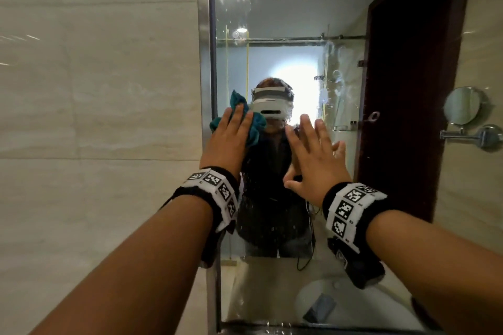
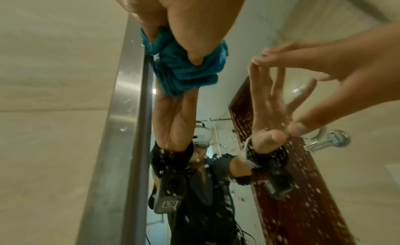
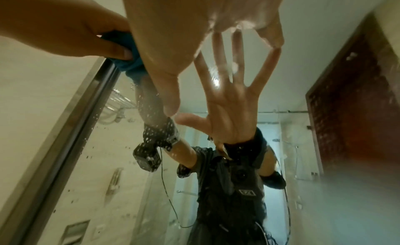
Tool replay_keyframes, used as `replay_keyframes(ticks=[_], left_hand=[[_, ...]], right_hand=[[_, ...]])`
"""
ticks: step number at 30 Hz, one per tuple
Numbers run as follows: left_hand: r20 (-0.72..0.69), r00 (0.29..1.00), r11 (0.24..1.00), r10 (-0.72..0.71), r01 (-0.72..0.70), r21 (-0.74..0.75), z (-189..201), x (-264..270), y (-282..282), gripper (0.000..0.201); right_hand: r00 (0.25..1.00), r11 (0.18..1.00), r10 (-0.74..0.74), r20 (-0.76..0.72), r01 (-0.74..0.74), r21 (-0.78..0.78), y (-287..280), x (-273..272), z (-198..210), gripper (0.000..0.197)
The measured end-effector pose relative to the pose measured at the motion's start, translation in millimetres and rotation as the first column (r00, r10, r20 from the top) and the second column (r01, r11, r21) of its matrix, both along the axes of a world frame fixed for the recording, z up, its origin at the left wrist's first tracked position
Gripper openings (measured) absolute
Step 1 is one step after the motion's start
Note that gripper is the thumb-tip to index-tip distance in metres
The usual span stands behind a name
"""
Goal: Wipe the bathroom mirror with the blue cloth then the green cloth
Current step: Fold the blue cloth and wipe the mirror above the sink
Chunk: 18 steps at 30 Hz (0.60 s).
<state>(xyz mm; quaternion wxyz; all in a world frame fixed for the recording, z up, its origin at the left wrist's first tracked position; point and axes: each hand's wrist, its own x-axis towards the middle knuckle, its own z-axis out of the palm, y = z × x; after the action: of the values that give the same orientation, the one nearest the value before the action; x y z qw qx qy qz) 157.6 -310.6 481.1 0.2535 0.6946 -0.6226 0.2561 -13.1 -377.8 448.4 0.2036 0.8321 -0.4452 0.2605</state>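
The left hand [image 1: 227, 141] pressed the bunched blue cloth [image 1: 254, 128] flat-fingered against the mirror [image 1: 285, 8] near its steel left edge, centre of the frame, probably to keep wiping pressure even. The right hand [image 1: 313, 155] held nothing, fingers spread with their tips on the glass, seemingly as a brace. Droplets speckled the lower glass. No green cloth showed.

so the mirror [image 1: 285, 22] is the anchor here. Left hand [image 1: 227, 141] presses the cloth [image 1: 257, 128] onto it near its left frame [image 1: 204, 62], right hand [image 1: 313, 160] flat on it just right of that. Small round mirror [image 1: 462, 106] is on the wall well off its right side.
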Motion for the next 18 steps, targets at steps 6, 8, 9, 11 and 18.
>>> replay_keyframes(ticks=[6, 8, 9, 11, 18], left_hand=[[-0.043, 0.996, 0.997, -0.079, 0.078, -0.012, -54, -3, -16, 0.079], [0.017, 0.998, 0.997, -0.065, 0.064, 0.045, -70, -1, -17, 0.08], [0.042, 0.997, 0.996, -0.058, 0.055, 0.069, -73, 0, -16, 0.08], [0.075, 0.995, 0.995, -0.059, 0.052, 0.086, -69, 3, -13, 0.082], [-0.041, 0.999, 0.998, -0.014, 0.011, -0.059, -12, 4, -2, 0.075]], right_hand=[[0.999, 0.999, -0.045, 0.014, 0.045, 0.027, -2, 6, -5, 0.122], [0.999, 0.998, -0.051, 0.012, 0.051, 0.025, -1, 7, -5, 0.124], [0.999, 0.998, -0.053, 0.011, 0.053, 0.028, -1, 8, -5, 0.124], [0.999, 0.998, -0.052, 0.009, 0.051, 0.034, 0, 7, -5, 0.125], [0.999, 0.997, -0.049, 0.006, 0.048, 0.056, 0, 8, -5, 0.124]])
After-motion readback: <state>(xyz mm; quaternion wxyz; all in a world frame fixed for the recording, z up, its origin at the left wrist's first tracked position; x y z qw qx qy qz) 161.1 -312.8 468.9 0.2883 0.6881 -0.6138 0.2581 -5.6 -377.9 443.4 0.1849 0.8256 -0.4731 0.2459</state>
